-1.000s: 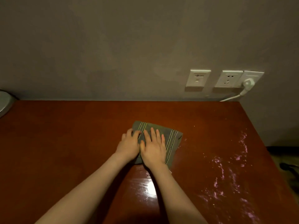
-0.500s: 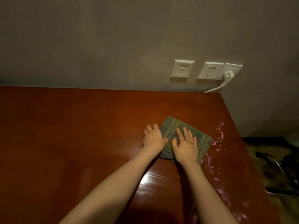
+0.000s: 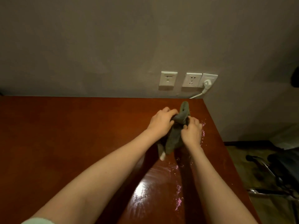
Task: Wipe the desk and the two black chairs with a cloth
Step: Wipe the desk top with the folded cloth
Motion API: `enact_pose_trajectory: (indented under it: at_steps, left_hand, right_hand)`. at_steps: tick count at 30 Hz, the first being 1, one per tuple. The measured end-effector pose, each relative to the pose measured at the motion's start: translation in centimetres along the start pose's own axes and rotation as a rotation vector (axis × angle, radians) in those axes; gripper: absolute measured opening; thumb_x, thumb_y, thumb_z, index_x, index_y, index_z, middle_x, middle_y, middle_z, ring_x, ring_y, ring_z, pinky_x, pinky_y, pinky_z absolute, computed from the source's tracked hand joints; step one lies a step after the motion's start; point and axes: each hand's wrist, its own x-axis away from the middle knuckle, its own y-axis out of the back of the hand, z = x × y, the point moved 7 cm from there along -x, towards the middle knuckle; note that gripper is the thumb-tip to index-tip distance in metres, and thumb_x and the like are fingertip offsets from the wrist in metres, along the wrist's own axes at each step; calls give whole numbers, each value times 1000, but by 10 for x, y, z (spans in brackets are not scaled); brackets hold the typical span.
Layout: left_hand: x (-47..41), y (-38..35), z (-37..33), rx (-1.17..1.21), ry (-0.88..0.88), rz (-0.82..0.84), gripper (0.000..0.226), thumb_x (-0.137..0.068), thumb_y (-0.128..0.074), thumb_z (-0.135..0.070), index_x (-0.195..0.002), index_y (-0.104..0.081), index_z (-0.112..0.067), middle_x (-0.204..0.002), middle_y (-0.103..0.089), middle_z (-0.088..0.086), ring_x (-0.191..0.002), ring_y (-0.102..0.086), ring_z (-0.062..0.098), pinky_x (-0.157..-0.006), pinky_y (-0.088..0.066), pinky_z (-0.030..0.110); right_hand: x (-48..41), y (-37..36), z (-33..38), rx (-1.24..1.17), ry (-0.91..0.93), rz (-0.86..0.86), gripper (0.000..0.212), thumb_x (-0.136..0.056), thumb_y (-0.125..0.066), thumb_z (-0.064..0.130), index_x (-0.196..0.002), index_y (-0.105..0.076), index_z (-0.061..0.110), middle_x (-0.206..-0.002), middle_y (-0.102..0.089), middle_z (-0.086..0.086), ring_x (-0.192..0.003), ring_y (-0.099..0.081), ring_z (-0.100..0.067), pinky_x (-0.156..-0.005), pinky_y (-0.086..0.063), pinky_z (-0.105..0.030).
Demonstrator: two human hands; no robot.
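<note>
— Two hands, our left hand (image 3: 160, 125) and our right hand (image 3: 191, 133). What do we hold?
— We hold the gray-green cloth (image 3: 174, 139) bunched up between them, all our fingers (image 3: 169, 113) curled tight round it, near the far right corner of the brown table (image 3: 80, 135), beside shiny spots (image 3: 178, 201).

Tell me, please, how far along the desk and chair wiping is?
Done: wet streaks suggest the desk is wiped on its right side. In hand: left hand and right hand grip the bunched cloth near the far right corner. Left: its dry-looking left part and the dark chair; no second chair in view.
</note>
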Motion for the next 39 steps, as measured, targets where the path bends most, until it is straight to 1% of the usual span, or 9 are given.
enact_pose_trajectory:
  at_steps: [4, 7, 9, 14, 22, 29, 32, 35, 39]
  left_hand:
    - [3, 42, -17, -9, -70, -105, 30, -89, -52, -5, -115, -59, -19, -109, -51, 7, -105, -48, 28, -86, -43, 43]
    - [14, 71, -16, 13, -51, -171, 34, -87, -47, 3, -112, -61, -17, -107, -51, 8, -104, -48, 27, -82, -39, 34]
    - [26, 91, -9, 41, -7, -229, 33, -86, -48, 3, -110, -61, -16, -105, -52, 8, -103, -49, 26, -79, -35, 29]
    - [61, 117, 13, 51, 53, -237, 27, -89, -53, -2, -111, -60, -14, -105, -54, 7, -103, -51, 26, -79, -35, 28]
    - [124, 139, 35, 212, 131, -221, 19, -87, -61, -8, -103, -62, -18, -109, -61, 6, -104, -55, 24, -82, -43, 33]
    - [181, 145, 47, 241, 119, 19, 25, -88, -59, -9, -113, -60, -13, -114, -58, 6, -99, -51, 17, -77, -36, 24]
    - [208, 136, 61, 272, 208, 160, 23, -90, -57, -10, -113, -58, -13, -117, -55, 10, -102, -51, 24, -75, -40, 29]
    - [237, 119, 81, 249, 299, 324, 20, -93, -52, -10, -113, -56, -13, -101, -50, 7, -82, -46, 19, -59, -36, 27]
    - [269, 86, 125, 251, 497, 466, 34, -95, -49, -8, -129, -51, -11, -122, -49, 10, -112, -49, 29, -76, -44, 35]
  right_hand:
    - [-6, 27, 8, -299, -121, 4, 67, -88, -52, 5, -148, -24, 16, -148, -34, -10, -135, -25, -32, -109, -25, -40]
    - [0, 33, 25, -376, -69, 53, 47, -85, -58, 6, -130, -51, 16, -126, -58, -13, -122, -48, -32, -97, -39, -37]
    - [15, 44, 39, -418, -34, -32, 31, -85, -63, 10, -116, -63, 13, -114, -66, -10, -110, -57, -28, -86, -42, -31]
    - [47, 59, 70, -273, 44, -148, 27, -89, -58, 13, -116, -63, 12, -119, -57, -8, -111, -52, -28, -84, -40, -31]
    - [119, 71, 100, -399, 31, -231, 29, -87, -63, 12, -115, -62, 16, -111, -62, -4, -101, -56, -20, -77, -38, -23]
    - [194, 74, 110, -494, 66, -204, 32, -73, -76, 14, -92, -51, 19, -72, -51, 10, -70, -50, -10, -60, -36, -19]
    - [216, 54, 105, -583, -8, -102, 39, -68, -80, 9, -90, -50, 19, -71, -52, 6, -69, -50, -10, -67, -45, -25]
    - [236, 21, 96, -575, -97, 68, 38, -69, -79, 6, -92, -50, 17, -73, -52, 3, -71, -51, -12, -62, -44, -26]
    - [255, -40, 86, -475, -241, 236, 35, -74, -76, 10, -96, -49, 18, -100, -58, -3, -94, -55, -21, -68, -44, -29]
